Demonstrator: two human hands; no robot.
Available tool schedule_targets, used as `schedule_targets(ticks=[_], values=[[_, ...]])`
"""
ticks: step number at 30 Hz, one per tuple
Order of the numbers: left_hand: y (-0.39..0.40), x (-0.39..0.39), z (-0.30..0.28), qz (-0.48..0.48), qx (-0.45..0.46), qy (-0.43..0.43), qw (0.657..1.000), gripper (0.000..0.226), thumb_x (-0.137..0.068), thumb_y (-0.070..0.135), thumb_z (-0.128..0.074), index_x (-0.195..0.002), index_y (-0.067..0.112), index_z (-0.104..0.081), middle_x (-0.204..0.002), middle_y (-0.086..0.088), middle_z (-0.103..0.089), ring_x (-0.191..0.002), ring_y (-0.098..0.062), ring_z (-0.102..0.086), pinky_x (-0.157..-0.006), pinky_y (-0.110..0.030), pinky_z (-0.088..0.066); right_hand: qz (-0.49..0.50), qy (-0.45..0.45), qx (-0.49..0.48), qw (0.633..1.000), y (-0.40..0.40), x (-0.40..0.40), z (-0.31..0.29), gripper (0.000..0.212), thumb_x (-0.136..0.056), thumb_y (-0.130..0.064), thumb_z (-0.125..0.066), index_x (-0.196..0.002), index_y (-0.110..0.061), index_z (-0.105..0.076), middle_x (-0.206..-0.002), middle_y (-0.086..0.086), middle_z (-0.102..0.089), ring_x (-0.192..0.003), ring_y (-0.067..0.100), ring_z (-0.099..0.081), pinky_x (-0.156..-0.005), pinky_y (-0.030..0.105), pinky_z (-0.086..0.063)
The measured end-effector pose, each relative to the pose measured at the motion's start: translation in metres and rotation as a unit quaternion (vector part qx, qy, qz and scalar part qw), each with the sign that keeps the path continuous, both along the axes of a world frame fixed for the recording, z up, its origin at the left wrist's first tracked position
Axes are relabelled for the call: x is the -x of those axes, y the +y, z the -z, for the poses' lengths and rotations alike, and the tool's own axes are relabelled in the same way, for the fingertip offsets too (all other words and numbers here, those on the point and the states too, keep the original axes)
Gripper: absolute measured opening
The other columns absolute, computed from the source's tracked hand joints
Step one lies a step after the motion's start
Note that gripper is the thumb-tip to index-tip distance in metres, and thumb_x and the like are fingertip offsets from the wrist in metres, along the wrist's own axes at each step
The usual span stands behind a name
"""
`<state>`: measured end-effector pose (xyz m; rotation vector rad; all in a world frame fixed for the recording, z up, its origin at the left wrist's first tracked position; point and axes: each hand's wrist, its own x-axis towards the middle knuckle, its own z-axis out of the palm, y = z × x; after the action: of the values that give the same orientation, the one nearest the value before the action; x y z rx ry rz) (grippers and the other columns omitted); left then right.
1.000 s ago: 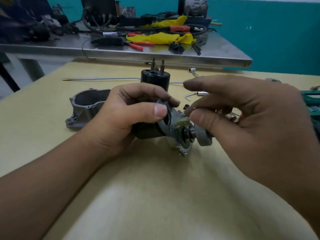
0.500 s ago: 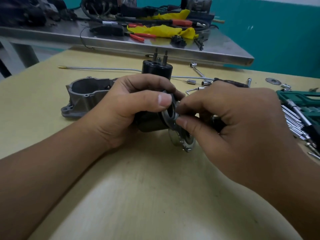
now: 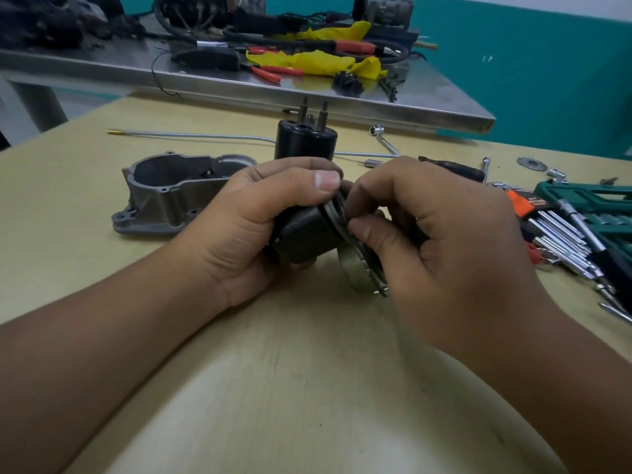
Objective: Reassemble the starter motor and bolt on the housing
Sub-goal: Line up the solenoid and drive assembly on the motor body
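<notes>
My left hand [image 3: 260, 217] grips the black cylindrical starter motor body [image 3: 304, 234], which lies on its side just above the tan table [image 3: 307, 388]. My right hand [image 3: 441, 241] pinches a thin metal ring [image 3: 337, 213] at the motor's open end, thumb and forefinger closed on its rim. A silver gear plate [image 3: 359, 268] on the motor's front pokes out below my right fingers. The grey cast housing [image 3: 171, 196] lies open side up to the left, behind my left hand. A black solenoid [image 3: 306, 142] with two studs stands upright behind the hands.
A green tool case [image 3: 595, 206] and several chrome bits and drivers [image 3: 561, 241] lie at the right. A long thin rod [image 3: 191, 135], an L-wrench [image 3: 384, 140] and a washer [image 3: 531, 163] lie at the back. Behind is a steel bench [image 3: 342, 94] with pliers, cables and yellow cloth.
My right hand moved left from over the gear end and closed its fingertips on the ring at the motor's open end. The left hand kept its grip.
</notes>
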<state>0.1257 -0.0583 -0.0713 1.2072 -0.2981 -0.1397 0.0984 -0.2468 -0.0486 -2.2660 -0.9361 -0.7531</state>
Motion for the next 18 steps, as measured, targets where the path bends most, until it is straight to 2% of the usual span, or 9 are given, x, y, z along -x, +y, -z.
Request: schedule_targets(ticks=[3, 6, 9, 11, 13, 14, 16, 18], values=[[0.0000, 0.0003, 0.0001, 0.007, 0.005, 0.000, 1.000, 0.040, -0.069, 0.029, -0.073, -0.105, 0.014, -0.068, -0.082, -0.002, -0.071, -0.064, -0.017, -0.065, -0.049, -0.023, -0.044, -0.002, 0.004, 0.014, 1.000, -0.0024, -0.0019, -0.0014, 0.007, -0.088, -0.004, -0.069, -0.092, -0.011, -0.070, -0.076, -0.024, -0.045, -0.071, -0.010, -0.043, -0.069, 0.008, -0.034], [0.0003, -0.0003, 0.0000, 0.008, 0.003, 0.002, 1.000, 0.039, -0.070, 0.030, -0.073, -0.105, 0.014, -0.069, -0.081, -0.001, -0.071, -0.063, -0.016, -0.065, -0.049, -0.023, -0.043, 0.001, 0.003, 0.007, 1.000, -0.0017, -0.0040, -0.0016, 0.010, -0.087, -0.003, -0.070, -0.093, -0.011, -0.070, -0.073, -0.030, -0.039, -0.070, -0.014, -0.045, -0.067, 0.003, -0.033], [0.0006, 0.0000, -0.0018, 0.017, -0.011, 0.003, 1.000, 0.049, -0.072, 0.032, -0.072, -0.115, 0.009, -0.063, -0.083, -0.002, -0.069, -0.065, -0.015, -0.064, -0.048, -0.023, -0.043, 0.004, 0.010, -0.017, 1.000, 0.0007, -0.0046, -0.0006, 0.011, -0.088, -0.004, -0.068, -0.094, -0.013, -0.069, -0.079, -0.023, -0.054, -0.072, -0.002, -0.053, -0.066, 0.011, -0.040], [0.0005, 0.0005, -0.0020, 0.018, -0.012, 0.008, 1.000, 0.054, -0.073, 0.033, -0.071, -0.119, 0.007, -0.061, -0.083, -0.003, -0.068, -0.066, -0.015, -0.064, -0.048, -0.023, -0.043, 0.009, 0.014, -0.049, 0.999, 0.0034, -0.0038, 0.0007, 0.011, -0.087, -0.004, -0.069, -0.093, -0.013, -0.069, -0.082, -0.009, -0.065, -0.077, 0.008, -0.056, -0.067, 0.020, -0.044], [-0.0001, 0.0012, -0.0018, 0.017, -0.009, 0.011, 1.000, 0.054, -0.074, 0.034, -0.072, -0.119, 0.007, -0.062, -0.082, -0.002, -0.068, -0.065, -0.014, -0.064, -0.047, -0.024, -0.043, 0.016, 0.012, -0.073, 0.997, 0.0057, -0.0027, 0.0017, 0.011, -0.086, -0.005, -0.071, -0.092, -0.014, -0.068, -0.082, -0.006, -0.067, -0.079, 0.009, -0.058, -0.067, 0.025, -0.046], [-0.0005, 0.0014, -0.0015, 0.013, -0.008, 0.012, 1.000, 0.050, -0.074, 0.034, -0.072, -0.117, 0.009, -0.065, -0.083, -0.002, -0.069, -0.066, -0.014, -0.065, -0.047, -0.024, -0.044, 0.022, 0.013, -0.078, 0.997, 0.0064, -0.0026, 0.0021, 0.012, -0.086, -0.005, -0.072, -0.092, -0.015, -0.068, -0.081, -0.009, -0.066, -0.077, 0.007, -0.058, -0.066, 0.023, -0.046], [-0.0014, 0.0023, -0.0008, 0.000, -0.001, 0.016, 1.000, 0.036, -0.072, 0.034, -0.074, -0.104, 0.017, -0.074, -0.085, -0.002, -0.072, -0.068, -0.014, -0.068, -0.046, -0.025, -0.045, 0.041, 0.009, -0.080, 0.996, 0.0068, -0.0026, 0.0030, 0.015, -0.086, -0.004, -0.074, -0.091, -0.016, -0.067, -0.076, -0.023, -0.055, -0.070, -0.005, -0.053, -0.063, 0.010, -0.039], [-0.0027, 0.0034, -0.0010, -0.017, 0.005, 0.022, 1.000, 0.027, -0.069, 0.034, -0.076, -0.094, 0.023, -0.079, -0.087, -0.002, -0.074, -0.068, -0.014, -0.069, -0.046, -0.025, -0.045, 0.055, 0.001, -0.089, 0.994, 0.0064, -0.0029, 0.0034, 0.019, -0.086, -0.001, -0.075, -0.090, -0.017, -0.066, -0.071, -0.028, -0.045, -0.065, -0.013, -0.048, -0.062, 0.003, -0.033]])
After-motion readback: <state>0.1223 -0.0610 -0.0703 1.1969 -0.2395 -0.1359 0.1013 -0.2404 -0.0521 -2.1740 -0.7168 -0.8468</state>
